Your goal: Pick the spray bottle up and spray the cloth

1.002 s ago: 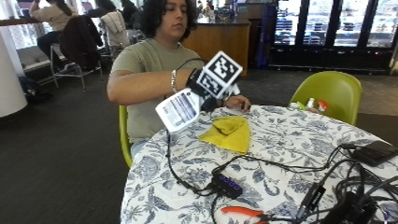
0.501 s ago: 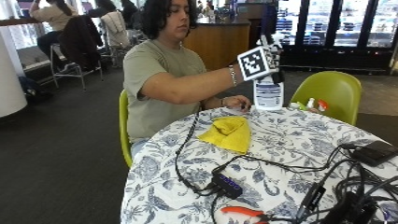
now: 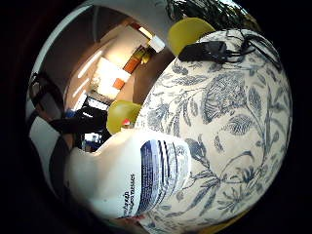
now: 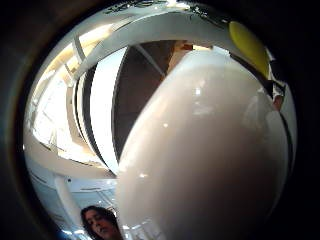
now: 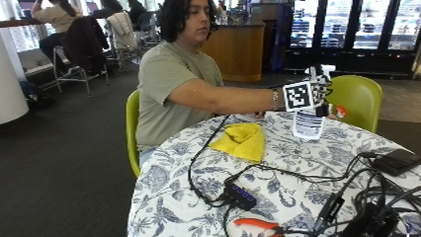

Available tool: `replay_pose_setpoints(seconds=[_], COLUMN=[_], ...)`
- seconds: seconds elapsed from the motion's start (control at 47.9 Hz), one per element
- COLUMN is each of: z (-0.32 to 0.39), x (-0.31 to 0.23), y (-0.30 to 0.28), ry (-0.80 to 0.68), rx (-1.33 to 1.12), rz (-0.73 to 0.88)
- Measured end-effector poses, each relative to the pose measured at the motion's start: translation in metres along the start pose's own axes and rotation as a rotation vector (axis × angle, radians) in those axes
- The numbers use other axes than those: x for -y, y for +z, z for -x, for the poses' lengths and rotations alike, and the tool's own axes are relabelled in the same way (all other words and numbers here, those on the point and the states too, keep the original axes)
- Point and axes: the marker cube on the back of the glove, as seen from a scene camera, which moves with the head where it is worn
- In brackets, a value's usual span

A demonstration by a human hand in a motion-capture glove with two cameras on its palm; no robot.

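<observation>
The white spray bottle (image 5: 308, 123) with a blue-striped label is upright at the far side of the round table (image 5: 296, 177). My gloved right hand (image 5: 318, 92) grips it round the neck. Its base is at or just above the flowered tablecloth; I cannot tell which. The yellow cloth (image 5: 243, 140) lies crumpled on the table, a hand's width away from the bottle on the person's side. The bottle's label (image 3: 156, 170) shows over the tablecloth (image 3: 234, 122) in the little finger side view. Its smooth white body (image 4: 210, 150) fills the thumb side view.
A black power strip (image 5: 240, 195) and several cables cross the near half of the table. Orange-handled pliers (image 5: 256, 224) lie at the front edge and a black box (image 5: 398, 160) at the right. A green chair (image 5: 358, 96) stands behind the bottle.
My hand has carried the bottle from above the yellow cloth, where it was tilted, out to the far right of the table and down, now upright.
</observation>
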Motion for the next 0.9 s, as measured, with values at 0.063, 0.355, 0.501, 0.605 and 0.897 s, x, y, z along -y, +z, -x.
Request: replay_pose_setpoints(seconds=[0.063, 0.355, 0.501, 0.605, 0.897], z=[-0.002, -0.001, -0.007, -0.016, -0.02], x=[-0.001, -0.001, -0.007, -0.038, -0.131], y=[0.003, 0.005, -0.004, -0.028, -0.138], ry=[-0.01, -0.019, 0.064, 0.065, -0.11], rx=[-0.023, -0.042, -0.021, -0.095, -0.526], rz=[0.016, -0.028, 0.086, 0.325, 0.68])
